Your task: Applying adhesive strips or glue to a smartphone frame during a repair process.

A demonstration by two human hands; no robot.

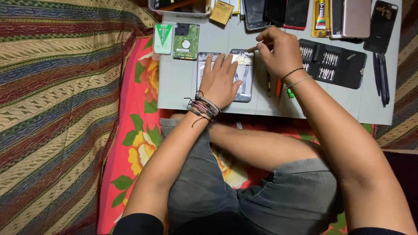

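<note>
My left hand (pixel 220 79) lies flat, fingers spread, pressing on an opened phone (pixel 244 74) and its separated grey panel (pixel 203 65) on the low white table (pixel 178 87). My right hand (pixel 278 50) is closed on a thin wooden-handled screwdriver (pixel 257 47) whose tip points at the phone's top edge. Several cord bracelets circle my left wrist, two thin ones my right.
A black case of screwdriver bits (pixel 333 63) lies open right of my right hand. A green bare hard drive (pixel 186 41) and a green-white card (pixel 163 38) lie to the left. Several phones (pixel 300 13), a glue tube (pixel 320 17) and black tweezers (pixel 381 76) line the far and right sides.
</note>
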